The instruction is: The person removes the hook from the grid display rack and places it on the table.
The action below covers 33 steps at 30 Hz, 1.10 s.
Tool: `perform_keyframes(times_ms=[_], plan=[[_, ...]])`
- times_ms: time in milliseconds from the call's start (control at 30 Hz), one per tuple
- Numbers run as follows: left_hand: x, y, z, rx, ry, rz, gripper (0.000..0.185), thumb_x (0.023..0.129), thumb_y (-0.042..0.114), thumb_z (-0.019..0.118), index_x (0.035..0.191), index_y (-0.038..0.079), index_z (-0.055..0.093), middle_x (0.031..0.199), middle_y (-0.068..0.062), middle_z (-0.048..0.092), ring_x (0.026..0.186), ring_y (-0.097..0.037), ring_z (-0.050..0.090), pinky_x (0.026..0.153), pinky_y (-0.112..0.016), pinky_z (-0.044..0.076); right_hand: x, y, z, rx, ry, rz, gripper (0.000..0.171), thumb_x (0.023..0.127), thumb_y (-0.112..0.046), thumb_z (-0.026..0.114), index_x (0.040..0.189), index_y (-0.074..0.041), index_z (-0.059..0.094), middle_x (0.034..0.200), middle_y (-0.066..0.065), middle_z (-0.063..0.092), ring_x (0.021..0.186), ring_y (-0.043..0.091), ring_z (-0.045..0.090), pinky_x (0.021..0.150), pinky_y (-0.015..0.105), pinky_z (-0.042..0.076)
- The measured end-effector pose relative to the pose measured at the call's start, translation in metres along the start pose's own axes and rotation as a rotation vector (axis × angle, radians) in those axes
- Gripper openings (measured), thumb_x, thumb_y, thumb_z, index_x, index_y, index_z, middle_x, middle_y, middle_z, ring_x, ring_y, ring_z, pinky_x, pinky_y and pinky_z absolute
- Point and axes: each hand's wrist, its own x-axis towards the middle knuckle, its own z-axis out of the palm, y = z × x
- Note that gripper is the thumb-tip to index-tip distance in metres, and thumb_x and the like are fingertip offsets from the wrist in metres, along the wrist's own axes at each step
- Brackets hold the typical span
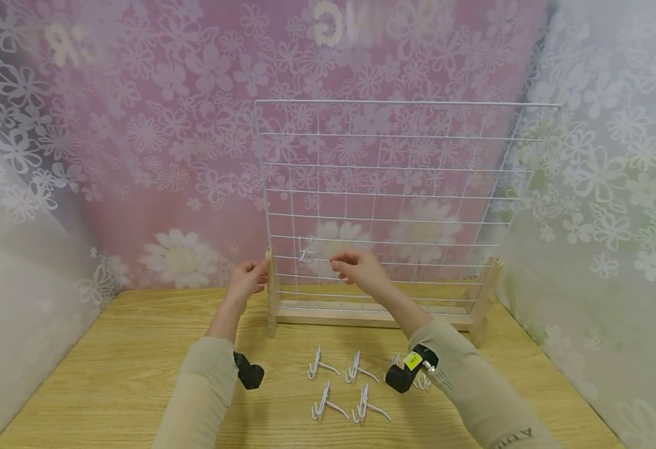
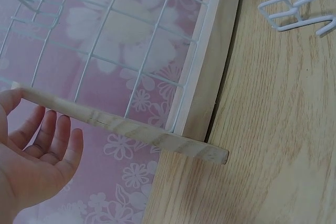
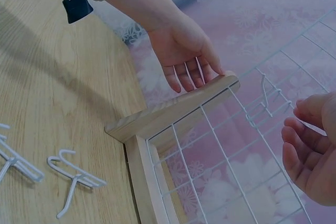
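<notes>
A wooden table (image 1: 109, 386) carries a wire-grid stand (image 1: 373, 315) and loose white hooks (image 1: 339, 390).

The wire grid (image 1: 395, 199) above the right hand (image 1: 361, 271) is white, set in a pale wooden frame (image 1: 373, 318). The hooks (image 1: 339, 386) below both hands are white too. The tabletop (image 1: 109, 386) shows light yellowish wood grain. The backdrop (image 1: 193, 125) beyond the left hand (image 1: 245, 280) is pink with white flowers. Both sleeves (image 1: 204, 393) are beige.

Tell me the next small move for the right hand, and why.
Probably lower the right hand to pick up another loose white wire hook from the wooden table: one white hook already hangs on the white wire grid, and its fingers hold nothing.
</notes>
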Motion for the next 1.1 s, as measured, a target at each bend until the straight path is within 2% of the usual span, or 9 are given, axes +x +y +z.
perform_keyframes(times_ms=[200,400,533,700,933,1100], plan=[[-0.001,0.001,0.003,-0.009,0.002,-0.006,0.04,0.094,0.035,0.054,0.1,-0.004,0.056,0.088,-0.008,0.055,0.082,-0.019,0.056,0.088,-0.047,0.046,0.01,-0.003,0.006,-0.025,0.019,0.011,0.023,0.093,-0.021,0.059,0.11,-0.007,0.065,0.099,0.008,0.065,0.087,0.028,0.059,0.07,0.036,0.052],[-0.001,0.001,0.004,0.007,0.006,-0.003,0.041,0.094,0.037,0.054,0.102,-0.003,0.056,0.089,-0.008,0.055,0.083,-0.02,0.056,0.076,-0.033,0.05,0.019,-0.009,0.014,-0.076,0.028,-0.001,0.026,0.093,-0.022,0.059,0.114,-0.007,0.064,0.1,0.007,0.065,0.082,0.02,0.06,0.073,0.039,0.052],[-0.001,0.003,0.004,0.001,0.0,0.002,0.04,0.095,0.035,0.053,0.105,-0.003,0.056,0.09,-0.008,0.054,0.082,-0.019,0.054,0.073,-0.029,0.049,0.025,-0.013,0.018,-0.068,0.022,-0.02,0.027,0.093,-0.022,0.058,0.115,-0.006,0.063,0.102,0.008,0.065,0.084,0.023,0.061,0.073,0.04,0.052],[-0.001,0.003,0.003,0.007,-0.003,0.006,0.041,0.095,0.036,0.053,0.109,-0.003,0.056,0.091,-0.008,0.054,0.082,-0.018,0.054,0.075,-0.031,0.05,0.032,-0.014,0.023,-0.053,0.034,-0.044,0.027,0.093,-0.021,0.058,0.113,-0.003,0.063,0.101,0.011,0.066,0.083,0.027,0.061,0.067,0.034,0.052],[0.0,-0.002,0.002,0.001,-0.001,-0.002,0.045,0.094,0.038,0.053,0.11,-0.003,0.055,0.096,-0.012,0.055,0.09,-0.024,0.056,0.089,-0.046,0.045,0.041,-0.014,0.033,-0.021,0.062,-0.035,0.024,0.092,-0.016,0.059,0.111,0.0,0.063,0.095,0.014,0.066,0.077,0.026,0.061,0.063,0.034,0.051],[0.002,-0.004,0.002,0.002,0.007,0.003,0.042,0.094,0.037,0.054,0.105,-0.003,0.056,0.094,-0.012,0.055,0.088,-0.024,0.056,0.081,-0.037,0.05,0.046,-0.013,0.04,-0.002,0.062,-0.027,0.023,0.092,-0.015,0.059,0.11,-0.001,0.064,0.093,0.015,0.066,0.076,0.027,0.061,0.059,0.028,0.049]])
